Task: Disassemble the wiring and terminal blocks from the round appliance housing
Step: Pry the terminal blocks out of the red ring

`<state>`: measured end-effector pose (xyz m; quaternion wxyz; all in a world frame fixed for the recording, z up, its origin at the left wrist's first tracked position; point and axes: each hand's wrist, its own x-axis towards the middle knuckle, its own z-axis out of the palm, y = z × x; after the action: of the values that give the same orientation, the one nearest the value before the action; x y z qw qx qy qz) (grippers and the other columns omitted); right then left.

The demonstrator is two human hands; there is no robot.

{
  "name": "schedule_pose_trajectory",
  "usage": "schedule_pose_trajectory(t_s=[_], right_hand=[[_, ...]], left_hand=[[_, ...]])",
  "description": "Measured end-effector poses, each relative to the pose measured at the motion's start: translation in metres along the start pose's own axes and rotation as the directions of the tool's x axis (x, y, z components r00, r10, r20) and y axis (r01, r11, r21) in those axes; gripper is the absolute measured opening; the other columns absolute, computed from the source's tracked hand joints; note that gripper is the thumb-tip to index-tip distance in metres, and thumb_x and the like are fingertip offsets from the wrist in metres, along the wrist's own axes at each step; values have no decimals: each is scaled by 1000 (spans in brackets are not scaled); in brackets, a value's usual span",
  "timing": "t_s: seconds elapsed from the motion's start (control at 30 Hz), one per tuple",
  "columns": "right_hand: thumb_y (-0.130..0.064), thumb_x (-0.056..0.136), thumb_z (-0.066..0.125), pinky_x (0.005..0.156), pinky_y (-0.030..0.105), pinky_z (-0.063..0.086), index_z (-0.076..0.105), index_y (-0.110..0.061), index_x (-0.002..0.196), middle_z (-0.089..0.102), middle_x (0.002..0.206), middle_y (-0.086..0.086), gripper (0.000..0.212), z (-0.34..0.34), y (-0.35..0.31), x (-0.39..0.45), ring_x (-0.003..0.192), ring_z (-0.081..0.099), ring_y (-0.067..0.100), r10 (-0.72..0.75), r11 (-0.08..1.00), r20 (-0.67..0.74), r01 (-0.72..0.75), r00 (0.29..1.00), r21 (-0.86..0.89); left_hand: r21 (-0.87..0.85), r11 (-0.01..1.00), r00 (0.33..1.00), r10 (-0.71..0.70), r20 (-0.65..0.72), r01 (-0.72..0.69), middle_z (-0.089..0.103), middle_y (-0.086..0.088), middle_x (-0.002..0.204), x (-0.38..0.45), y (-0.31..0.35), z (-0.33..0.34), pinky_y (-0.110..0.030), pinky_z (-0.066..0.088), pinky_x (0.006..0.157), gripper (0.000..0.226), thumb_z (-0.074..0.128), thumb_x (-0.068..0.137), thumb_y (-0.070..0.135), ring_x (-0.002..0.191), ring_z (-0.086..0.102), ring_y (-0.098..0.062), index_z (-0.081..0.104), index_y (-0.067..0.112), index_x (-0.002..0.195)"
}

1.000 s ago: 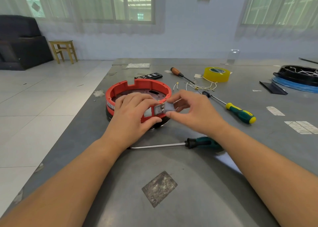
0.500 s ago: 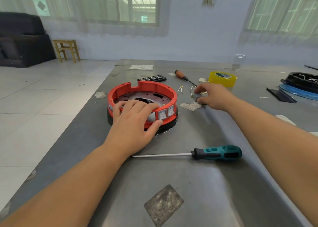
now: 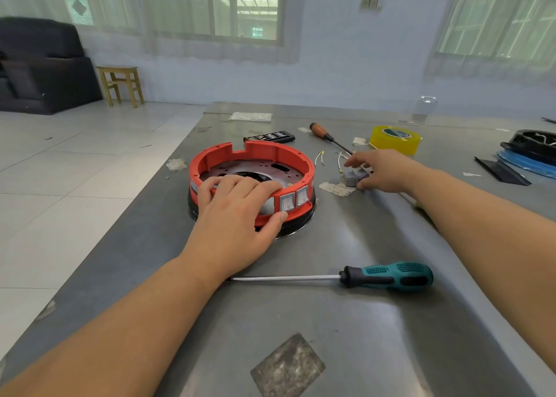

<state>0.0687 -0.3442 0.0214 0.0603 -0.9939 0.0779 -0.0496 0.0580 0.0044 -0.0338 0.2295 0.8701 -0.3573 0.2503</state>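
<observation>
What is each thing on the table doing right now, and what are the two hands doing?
Round red plastic housing: upright, open on top, gripped at its near rim.
Left hand: grips the housing rim.
Right hand: touches a small grey block lying on the table.
Teal-handled screwdriver: lying flat, untouched.
Yellow tape roll: lying flat.
Loose white wires: lying detached.

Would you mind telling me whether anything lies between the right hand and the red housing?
Nothing visible blocks it: between the right hand and the red housing there is only a flat white scrap on the table.
</observation>
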Motion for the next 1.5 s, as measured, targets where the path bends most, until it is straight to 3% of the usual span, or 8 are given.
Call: schedule_pose_trajectory(t_s=[0.13,0.3,0.53,0.67,0.77,1.1,1.3,1.5], right_hand=[[-20,92,71,92,33,50,61,-35,133,65,128,0,46,5,-4,0,111,59,21,-53,988,-4,51,999,-149],[-13,93,64,91,36,51,66,-30,128,68,125,3,39,13,-5,1,111,59,25,-17,992,-107,3,994,-130],[-12,91,61,94,36,51,61,-29,135,65,131,4,46,12,-10,0,114,58,26,13,991,-83,-24,996,-135],[-33,91,59,99,38,50,58,-32,137,61,134,5,46,10,-18,0,121,56,27,33,994,-83,-41,996,-105],[-52,92,61,94,37,52,62,-31,131,64,127,3,44,12,-23,2,117,58,25,27,989,-123,-45,992,-144],[-37,94,68,95,43,55,63,-34,130,67,129,-2,36,17,-23,5,116,59,22,56,993,-120,-68,991,-99],[-32,96,66,94,39,54,60,-32,133,65,133,1,38,20,-18,9,117,60,24,72,993,-105,-81,992,-84],[-41,95,64,102,43,50,58,-31,138,59,141,1,44,13,-31,-10,128,54,25,32,999,-173,-36,984,-25]], left_hand=[[3,1000,1000,-10,8,10,64,11,129,0,0,-1,-43,17,115,49,50,95,59,130,47,-18,59,37,137],[3,1000,1000,-6,4,6,65,11,127,0,1,-1,-44,18,115,48,50,95,59,129,48,-18,59,37,137],[4,1000,1000,-1,-5,1,65,11,126,1,-1,1,-42,17,113,47,51,96,59,127,48,-17,59,37,136],[11,1000,1000,-1,-8,1,65,10,125,2,-1,2,-41,16,113,47,51,95,59,126,48,-18,59,37,136],[13,1000,1000,-2,-5,2,65,10,125,2,-1,2,-41,16,113,47,50,95,59,126,48,-18,58,37,136],[5,1000,1000,-6,-7,6,65,10,127,2,-1,3,-42,16,113,48,49,95,60,128,48,-17,58,38,137],[0,1000,1000,-4,-13,4,65,11,126,3,-2,4,-42,18,114,47,49,96,59,127,48,-17,58,38,137],[-6,1000,1000,-5,-22,5,66,12,124,3,-3,3,-43,20,113,44,46,99,58,125,51,-17,60,38,135]])
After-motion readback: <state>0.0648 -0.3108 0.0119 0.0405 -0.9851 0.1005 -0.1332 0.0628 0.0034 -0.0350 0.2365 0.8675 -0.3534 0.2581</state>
